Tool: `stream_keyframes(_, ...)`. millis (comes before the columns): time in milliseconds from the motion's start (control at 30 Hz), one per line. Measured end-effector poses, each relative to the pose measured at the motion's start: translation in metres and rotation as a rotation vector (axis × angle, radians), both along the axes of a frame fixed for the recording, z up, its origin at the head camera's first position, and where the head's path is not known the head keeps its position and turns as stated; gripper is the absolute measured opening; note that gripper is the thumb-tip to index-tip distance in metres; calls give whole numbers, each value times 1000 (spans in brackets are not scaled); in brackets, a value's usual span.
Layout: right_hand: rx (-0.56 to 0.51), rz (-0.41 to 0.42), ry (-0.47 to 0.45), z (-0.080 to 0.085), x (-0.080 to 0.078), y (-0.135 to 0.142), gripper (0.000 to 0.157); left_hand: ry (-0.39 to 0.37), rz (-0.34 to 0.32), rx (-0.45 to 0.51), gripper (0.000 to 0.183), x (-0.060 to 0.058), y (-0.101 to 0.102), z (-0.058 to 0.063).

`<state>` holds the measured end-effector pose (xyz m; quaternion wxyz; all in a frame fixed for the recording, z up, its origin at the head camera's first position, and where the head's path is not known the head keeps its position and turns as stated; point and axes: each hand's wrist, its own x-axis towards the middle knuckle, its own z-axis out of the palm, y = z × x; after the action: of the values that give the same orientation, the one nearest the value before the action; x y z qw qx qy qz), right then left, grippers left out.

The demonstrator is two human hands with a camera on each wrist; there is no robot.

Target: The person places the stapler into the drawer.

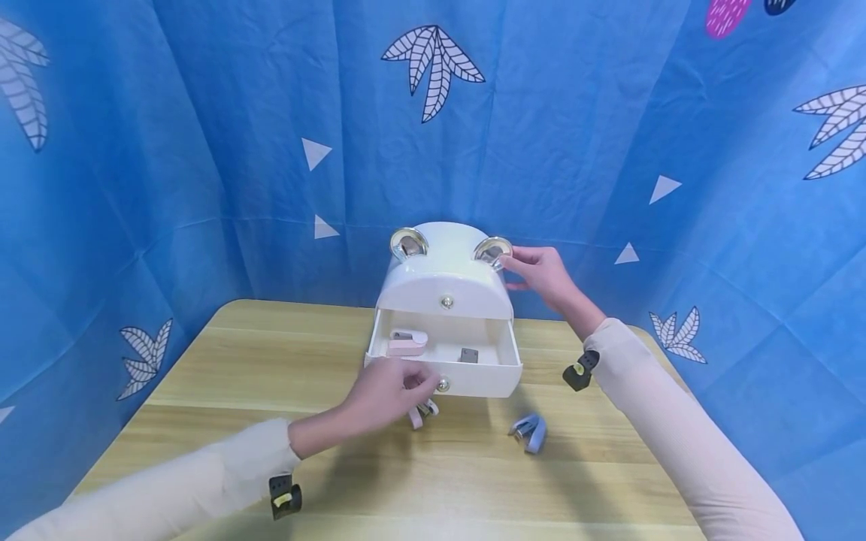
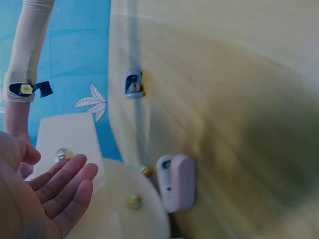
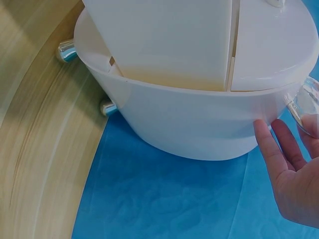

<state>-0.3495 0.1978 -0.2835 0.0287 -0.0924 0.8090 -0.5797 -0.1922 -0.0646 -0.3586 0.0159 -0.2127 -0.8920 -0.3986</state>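
Note:
A white storage box [image 1: 443, 297] with two gold-rimmed ears stands at the table's back, its lower drawer [image 1: 483, 382] pulled out. Inside the drawer are a pink-and-white mini stapler [image 1: 407, 344] and a small grey block [image 1: 469, 355]. My left hand [image 1: 382, 394] is at the drawer front, fingertips beside the drawer knob [image 2: 64, 155]; the fingers look loosely bent and nothing shows between them. With my right hand [image 1: 544, 276] I pinch the box's right ear [image 1: 493, 252], while other fingers [image 3: 269, 149] lie against the box's side.
On the wooden table [image 1: 291, 353], a blue mini stapler [image 1: 529, 432] lies splayed in front of the drawer, to the right. Another pink-and-white mini stapler [image 2: 180, 184] lies before the box, partly behind my left hand in the head view. Blue curtain [image 1: 271, 113] surrounds the table.

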Motion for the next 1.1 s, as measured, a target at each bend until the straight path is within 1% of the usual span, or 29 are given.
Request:
stream_keyframes(100,4,3,4,0,0,0,37,-151,-35,122,20,2,1,-10)
stream_keyframes(233,6,5,5,-1,-1,0,38,-330,-38,303,26,2,3,-20)
stream_keyframes(333,1,3,4,-1,-2,0,38,-434,-33,415,33,2,5,-26)
stream_keyframes(400,0,2,3,-1,-2,0,38,-476,-34,458,36,1,6,-30)
stream_keyframes(500,-1,1,-1,-1,-2,0,38,-503,-45,502,36,0,7,-36)
stream_keyframes(667,3,2,-17,2,1,-1,37,-491,-65,541,35,-2,10,-41)
stream_keyframes(933,23,6,-27,19,21,-8,37,-481,-68,554,33,0,12,-39)
stream_keyframes(1100,17,6,-36,21,24,-8,37,-487,-75,559,30,0,13,-38)
